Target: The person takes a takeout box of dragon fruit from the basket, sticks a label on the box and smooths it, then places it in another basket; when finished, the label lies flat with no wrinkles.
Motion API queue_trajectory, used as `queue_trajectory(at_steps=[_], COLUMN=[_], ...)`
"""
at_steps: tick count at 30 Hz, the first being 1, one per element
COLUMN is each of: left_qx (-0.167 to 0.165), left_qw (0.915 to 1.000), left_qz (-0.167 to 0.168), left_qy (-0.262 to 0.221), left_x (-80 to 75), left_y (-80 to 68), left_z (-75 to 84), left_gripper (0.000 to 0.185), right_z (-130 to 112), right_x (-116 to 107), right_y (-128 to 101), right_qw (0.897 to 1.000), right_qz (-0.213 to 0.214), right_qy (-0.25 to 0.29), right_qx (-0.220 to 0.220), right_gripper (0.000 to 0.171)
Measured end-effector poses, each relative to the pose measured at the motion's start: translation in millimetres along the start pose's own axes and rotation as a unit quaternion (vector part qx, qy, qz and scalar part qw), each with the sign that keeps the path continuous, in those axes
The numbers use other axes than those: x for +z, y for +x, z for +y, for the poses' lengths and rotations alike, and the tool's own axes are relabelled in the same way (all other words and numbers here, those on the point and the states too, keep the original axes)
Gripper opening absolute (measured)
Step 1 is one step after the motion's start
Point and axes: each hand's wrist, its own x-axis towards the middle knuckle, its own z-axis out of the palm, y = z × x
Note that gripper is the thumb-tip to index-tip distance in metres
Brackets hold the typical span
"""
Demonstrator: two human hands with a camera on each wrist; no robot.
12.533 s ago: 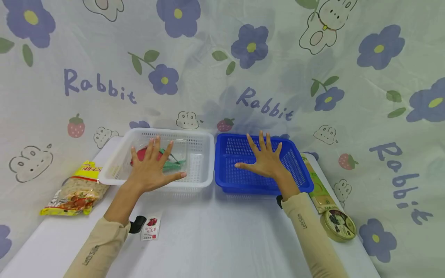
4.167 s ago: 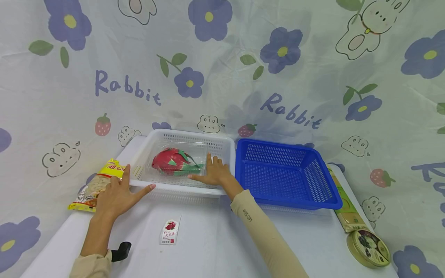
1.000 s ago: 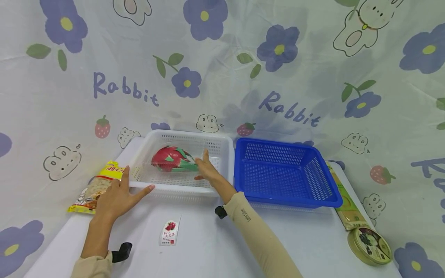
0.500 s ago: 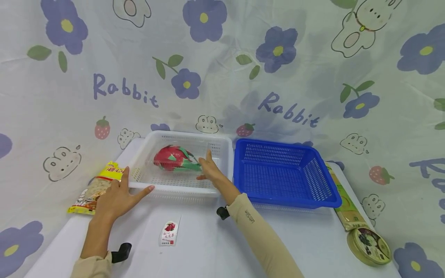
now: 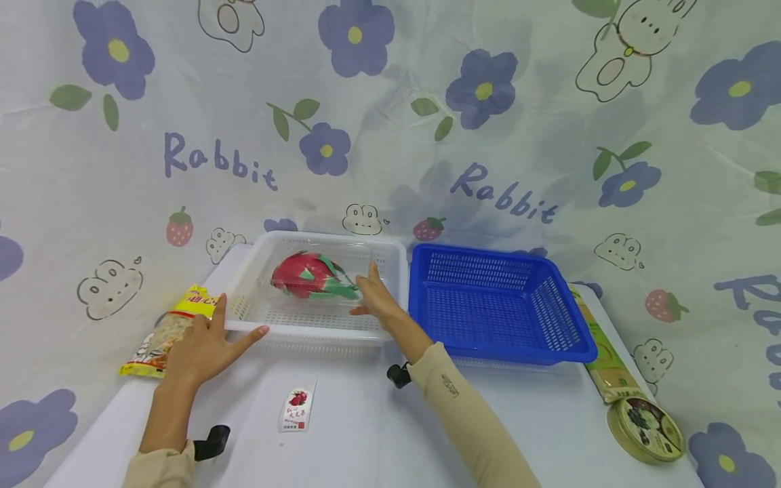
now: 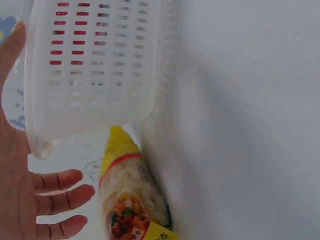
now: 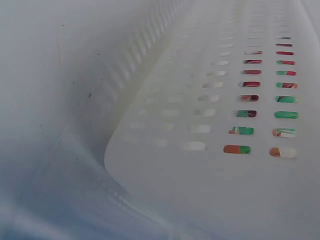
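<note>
A white slotted basket [image 5: 293, 329] stands on the white table. In it lies a clear plastic box with a red and green dragon fruit [image 5: 308, 276]. My right hand [image 5: 372, 298] reaches into the basket and holds the box's right end, thumb low and fingers up against its side. Flat on the table lies my left hand [image 5: 204, 342], its forefinger and thumb touching the basket's front left corner. The left wrist view shows the basket's [image 6: 95, 65] outer wall beside my fingers [image 6: 62, 181]. The right wrist view is filled by the basket wall [image 7: 200, 115], with red and green showing through its slots.
A blue basket [image 5: 509, 354] stands right of the white one, touching it. A yellow snack bag [image 5: 165, 329] [image 6: 132, 200] lies left of my left hand. A small sachet [image 5: 297, 409] lies near the front. A long green packet [image 5: 601, 366] and round tin [image 5: 645, 429] lie far right.
Over the last second the box with the dragon fruit has risen a little inside the basket with my right hand at its end. The left hand has stayed put.
</note>
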Motion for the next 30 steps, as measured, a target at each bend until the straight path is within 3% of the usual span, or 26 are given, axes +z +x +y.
queue_trajectory(at_steps=[6, 22, 30], left_qx=[0.008, 0.047, 0.087], left_qw=[0.9998, 0.9910, 0.9902], left_qz=[0.012, 0.120, 0.107], left_qy=[0.011, 0.037, -0.020], left_x=[-6.2, -13.1, -27.3], left_y=[0.7, 1.7, 10.7], left_z=[1.9, 13.9, 33.6], left_gripper=[0.116, 0.110, 0.103], right_z=[-7, -14, -16], right_x=[-8, -20, -24], right_y=[-12, -29, -40], right_qw=[1.000, 1.000, 0.999], right_qz=[-0.008, -0.001, -0.010], right_qy=[0.011, 0.023, 0.029], right_qx=[-0.005, 0.000, -0.007], right_gripper=[0.071, 0.070, 0.070])
